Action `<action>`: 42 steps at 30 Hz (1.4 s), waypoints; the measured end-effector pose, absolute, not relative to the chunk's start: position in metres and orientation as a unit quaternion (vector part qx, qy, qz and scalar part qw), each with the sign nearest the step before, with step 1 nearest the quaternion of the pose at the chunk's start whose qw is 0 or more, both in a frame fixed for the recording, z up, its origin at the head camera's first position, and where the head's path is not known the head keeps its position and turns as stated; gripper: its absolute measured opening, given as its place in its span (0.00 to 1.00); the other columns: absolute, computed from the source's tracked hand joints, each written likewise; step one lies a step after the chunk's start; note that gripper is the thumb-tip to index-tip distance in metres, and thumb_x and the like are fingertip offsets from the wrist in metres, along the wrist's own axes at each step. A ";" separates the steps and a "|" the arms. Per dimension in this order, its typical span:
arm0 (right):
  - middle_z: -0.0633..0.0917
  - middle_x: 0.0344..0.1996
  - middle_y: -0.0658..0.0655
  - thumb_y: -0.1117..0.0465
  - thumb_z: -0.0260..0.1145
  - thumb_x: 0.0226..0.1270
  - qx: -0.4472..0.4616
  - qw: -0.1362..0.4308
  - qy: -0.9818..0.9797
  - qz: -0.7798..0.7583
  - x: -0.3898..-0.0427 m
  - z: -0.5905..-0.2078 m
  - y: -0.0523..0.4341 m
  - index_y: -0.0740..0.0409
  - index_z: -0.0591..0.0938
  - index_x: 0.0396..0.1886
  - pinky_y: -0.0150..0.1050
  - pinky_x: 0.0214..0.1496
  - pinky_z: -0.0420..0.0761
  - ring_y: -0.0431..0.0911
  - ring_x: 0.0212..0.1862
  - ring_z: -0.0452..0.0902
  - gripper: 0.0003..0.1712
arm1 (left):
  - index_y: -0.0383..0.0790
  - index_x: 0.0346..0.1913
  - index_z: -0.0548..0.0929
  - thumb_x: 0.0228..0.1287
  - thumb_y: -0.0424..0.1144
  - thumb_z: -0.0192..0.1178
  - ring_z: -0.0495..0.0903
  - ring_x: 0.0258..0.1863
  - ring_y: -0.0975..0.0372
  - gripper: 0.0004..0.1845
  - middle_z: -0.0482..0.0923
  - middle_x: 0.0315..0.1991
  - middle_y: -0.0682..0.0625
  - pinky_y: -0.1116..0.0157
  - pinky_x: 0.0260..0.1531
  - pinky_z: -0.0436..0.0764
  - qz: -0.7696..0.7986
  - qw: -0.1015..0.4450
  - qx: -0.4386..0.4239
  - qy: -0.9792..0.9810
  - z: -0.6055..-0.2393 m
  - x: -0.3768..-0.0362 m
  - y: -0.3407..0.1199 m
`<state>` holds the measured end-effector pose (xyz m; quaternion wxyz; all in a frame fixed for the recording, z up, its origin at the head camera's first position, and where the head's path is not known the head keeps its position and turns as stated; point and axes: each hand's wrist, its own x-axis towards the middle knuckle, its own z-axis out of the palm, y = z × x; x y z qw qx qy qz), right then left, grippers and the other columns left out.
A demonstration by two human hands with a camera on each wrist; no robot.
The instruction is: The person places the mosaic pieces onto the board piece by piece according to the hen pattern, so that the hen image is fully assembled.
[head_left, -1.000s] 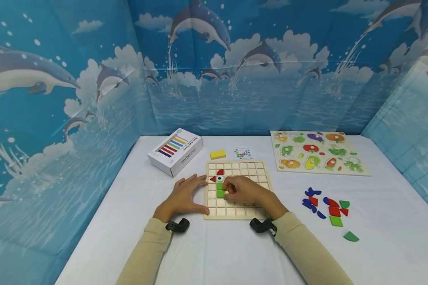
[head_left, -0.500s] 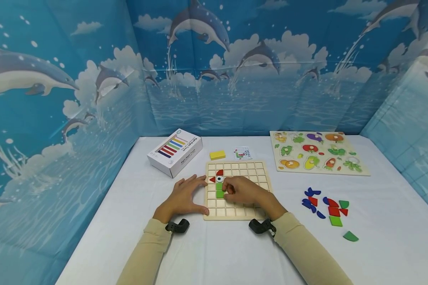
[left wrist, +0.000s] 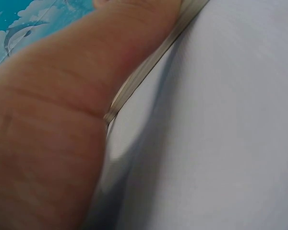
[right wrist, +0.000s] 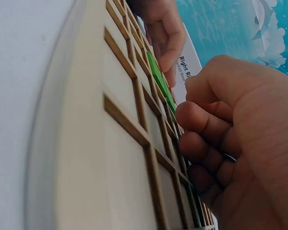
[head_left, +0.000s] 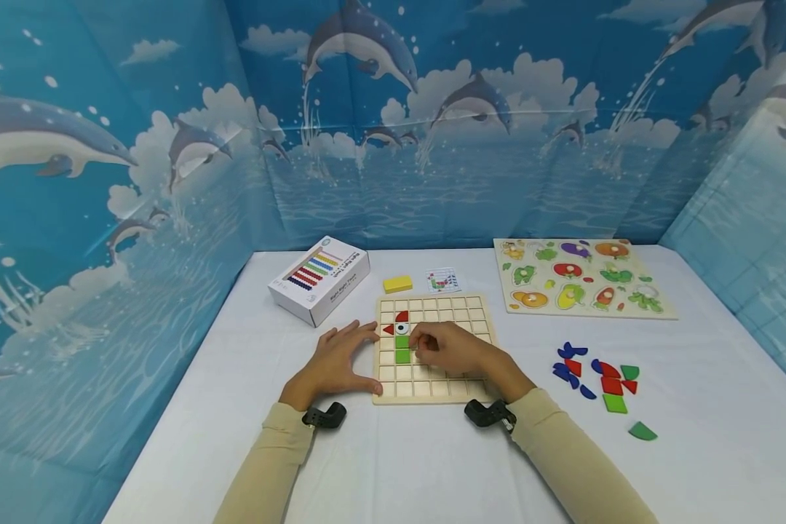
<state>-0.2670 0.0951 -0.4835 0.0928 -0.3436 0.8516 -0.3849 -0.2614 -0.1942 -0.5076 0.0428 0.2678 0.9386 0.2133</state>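
Observation:
A wooden grid board [head_left: 402, 389] lies in front of me. My left hand [head_left: 334, 362] is spread at its left side, with thumb and fingertips at the edge; in the left wrist view the thumb meets the board's side [left wrist: 144, 69]. Over the board, my right hand [head_left: 452, 349] has its fingers curled, fingertips down beside two green square tiles [head_left: 402, 356]. No piece shows between its fingers in the right wrist view. Above the green squares sit a white eye tile [head_left: 402, 328], a red quarter-circle [head_left: 402, 316] and a red triangle [head_left: 388, 330].
Loose blue, red and green pieces [head_left: 612, 386] lie to the right. Behind the board are a yellow block [head_left: 397, 284] and a picture card [head_left: 442, 279]. A white box [head_left: 319, 280] stands back left, a vegetable puzzle board [head_left: 583, 280] back right.
The right thumb has drawn slightly away from the lower green square, leaving more of it in sight. The left hand stays at the board's edge. The head view has shifted slightly.

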 end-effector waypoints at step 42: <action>0.83 0.42 0.57 0.62 0.69 0.69 -0.085 -0.003 0.954 -0.289 -0.184 -0.468 0.352 0.63 0.80 0.52 0.51 0.47 0.83 0.56 0.48 0.76 0.15 | 0.58 0.69 0.71 0.37 0.79 0.69 0.46 0.79 0.54 0.53 0.57 0.78 0.58 0.42 0.73 0.43 0.202 0.042 0.273 0.940 -0.510 -0.265 -0.192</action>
